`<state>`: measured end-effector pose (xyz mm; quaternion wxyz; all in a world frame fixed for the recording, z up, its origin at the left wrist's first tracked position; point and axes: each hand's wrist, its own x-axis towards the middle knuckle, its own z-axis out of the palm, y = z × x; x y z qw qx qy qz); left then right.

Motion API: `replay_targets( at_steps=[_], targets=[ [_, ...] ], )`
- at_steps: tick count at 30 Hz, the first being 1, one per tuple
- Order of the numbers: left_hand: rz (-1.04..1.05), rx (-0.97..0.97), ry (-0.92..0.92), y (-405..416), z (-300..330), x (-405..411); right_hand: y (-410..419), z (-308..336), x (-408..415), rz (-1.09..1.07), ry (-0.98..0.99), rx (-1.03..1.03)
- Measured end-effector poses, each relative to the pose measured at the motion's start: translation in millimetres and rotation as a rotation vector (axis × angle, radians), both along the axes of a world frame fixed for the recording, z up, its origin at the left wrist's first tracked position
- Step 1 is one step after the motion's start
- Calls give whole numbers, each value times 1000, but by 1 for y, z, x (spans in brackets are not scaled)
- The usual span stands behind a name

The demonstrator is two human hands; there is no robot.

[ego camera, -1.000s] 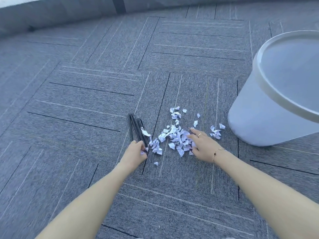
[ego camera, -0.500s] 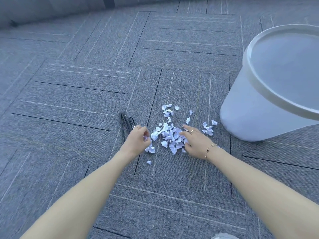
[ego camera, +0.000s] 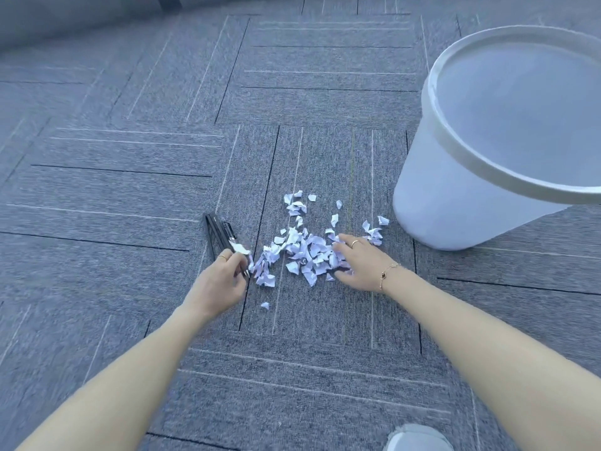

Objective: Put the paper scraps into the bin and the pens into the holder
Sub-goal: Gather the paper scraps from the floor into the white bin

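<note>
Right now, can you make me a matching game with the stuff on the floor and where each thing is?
Things:
1. pens
2. paper scraps
3. bin
4. lone scrap

Places:
A. far right, standing upright
B. by the left hand
C. on its own, nearest the person
D. piled under the right hand

Pairs: 1-B, 2-D, 3-A, 4-C

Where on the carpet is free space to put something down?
Bare carpet left of the pens, and in front of both hands. Crowded: paper scraps between pens and bin.
</note>
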<state>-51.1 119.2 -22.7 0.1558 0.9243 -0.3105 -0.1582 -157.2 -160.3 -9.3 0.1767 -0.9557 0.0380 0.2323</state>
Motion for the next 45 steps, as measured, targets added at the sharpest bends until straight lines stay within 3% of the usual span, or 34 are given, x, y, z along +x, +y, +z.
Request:
replay_targets(
  at_steps=[6,16,24,29,32,36,45],
  targets=[
    [-7,67,121,14,2,-5,21,2,6,90,24,36],
    [59,143,131,11,-3,-8,21,-2,8,131,-15,67],
    [69,-106,25,-18,12,7,14,-9,7,76,-92,113],
    [81,-129,26,-39,9,18,12,-15,10,65,-129,123],
    [82,-14,41,-38,2,22,12,-17,11,63,-158,135],
    [-104,258,89,-27,-8,27,11,-17,12,52,-169,153],
    [-170,251,-60,-28,-3,-1,19,-20,10,65,-124,140]
  ],
)
